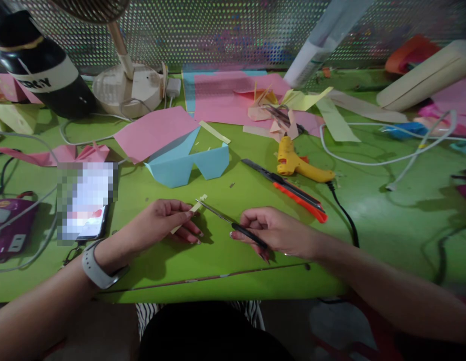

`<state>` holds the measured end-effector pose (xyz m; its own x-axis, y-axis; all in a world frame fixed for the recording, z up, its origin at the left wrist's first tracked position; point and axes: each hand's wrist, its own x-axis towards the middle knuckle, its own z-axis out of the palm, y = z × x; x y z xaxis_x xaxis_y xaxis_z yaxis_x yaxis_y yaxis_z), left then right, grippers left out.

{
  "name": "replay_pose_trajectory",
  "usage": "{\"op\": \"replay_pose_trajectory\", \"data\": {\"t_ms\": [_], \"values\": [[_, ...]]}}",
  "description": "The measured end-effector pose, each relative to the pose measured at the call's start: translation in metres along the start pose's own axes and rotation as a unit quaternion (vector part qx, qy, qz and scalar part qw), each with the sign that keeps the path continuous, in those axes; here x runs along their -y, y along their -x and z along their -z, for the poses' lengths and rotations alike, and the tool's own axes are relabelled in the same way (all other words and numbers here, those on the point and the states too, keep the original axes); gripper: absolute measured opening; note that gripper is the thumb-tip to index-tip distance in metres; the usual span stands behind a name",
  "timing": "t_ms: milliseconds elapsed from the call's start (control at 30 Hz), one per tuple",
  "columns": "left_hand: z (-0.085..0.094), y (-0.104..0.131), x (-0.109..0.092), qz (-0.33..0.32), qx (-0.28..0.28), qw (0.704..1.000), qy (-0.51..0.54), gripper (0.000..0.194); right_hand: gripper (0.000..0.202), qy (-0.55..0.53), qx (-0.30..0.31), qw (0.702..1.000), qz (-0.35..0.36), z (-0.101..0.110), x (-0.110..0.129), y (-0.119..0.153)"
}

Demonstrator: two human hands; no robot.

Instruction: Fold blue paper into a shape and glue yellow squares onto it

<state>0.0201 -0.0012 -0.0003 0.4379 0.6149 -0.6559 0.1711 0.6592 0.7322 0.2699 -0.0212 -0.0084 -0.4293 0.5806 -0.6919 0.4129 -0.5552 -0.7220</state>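
Between the thumb and fingers of my left hand (176,220) is a narrow pale-yellow paper strip (196,206), its tip pointing away from me. My right hand (268,231) grips black-handled scissors (250,234), whose blades reach left to the strip near its end. Whether the blades have paper between them I cannot tell. Just beyond my hands lies a folded light-blue paper shape like a pair of glasses (187,165). A red-and-black box cutter (298,195) and a yellow hot glue gun (300,163) rest beyond my right hand.
A phone (88,205) lies left of my left hand, near a purple power strip (14,225) and cables. Pink paper (157,131), a heap of paper scraps (274,113), a wooden fan base (129,90) and a dark bottle (48,65) stand or lie toward the mesh back.
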Motion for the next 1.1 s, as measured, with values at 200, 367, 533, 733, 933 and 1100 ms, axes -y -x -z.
{"op": "replay_pose_trajectory", "data": {"t_ms": [200, 367, 533, 733, 933, 1100], "values": [[-0.001, -0.001, 0.002, -0.023, -0.008, 1.0, 0.009, 0.016, 0.05, -0.005, -0.009, 1.0, 0.011, 0.003, 0.008, 0.003], [0.0, -0.001, 0.004, -0.048, -0.031, 0.998, 0.02, 0.023, 0.049, 0.002, -0.003, 1.0, 0.013, 0.008, 0.013, 0.006], [-0.002, 0.0, 0.003, -0.047, -0.031, 0.998, 0.023, 0.022, 0.05, 0.008, 0.013, 1.0, 0.004, 0.004, 0.01, 0.005], [-0.004, 0.001, 0.002, -0.041, -0.03, 0.999, 0.019, 0.028, 0.051, 0.013, 0.004, 1.0, 0.007, 0.0, 0.01, 0.006], [-0.003, 0.001, 0.003, -0.043, -0.031, 0.998, 0.015, 0.032, 0.052, 0.018, 0.002, 1.0, 0.016, 0.0, 0.008, 0.005], [-0.003, 0.001, 0.001, -0.046, -0.023, 0.998, 0.025, 0.03, 0.052, 0.025, 0.0, 1.0, 0.018, 0.001, 0.01, 0.007]]}}
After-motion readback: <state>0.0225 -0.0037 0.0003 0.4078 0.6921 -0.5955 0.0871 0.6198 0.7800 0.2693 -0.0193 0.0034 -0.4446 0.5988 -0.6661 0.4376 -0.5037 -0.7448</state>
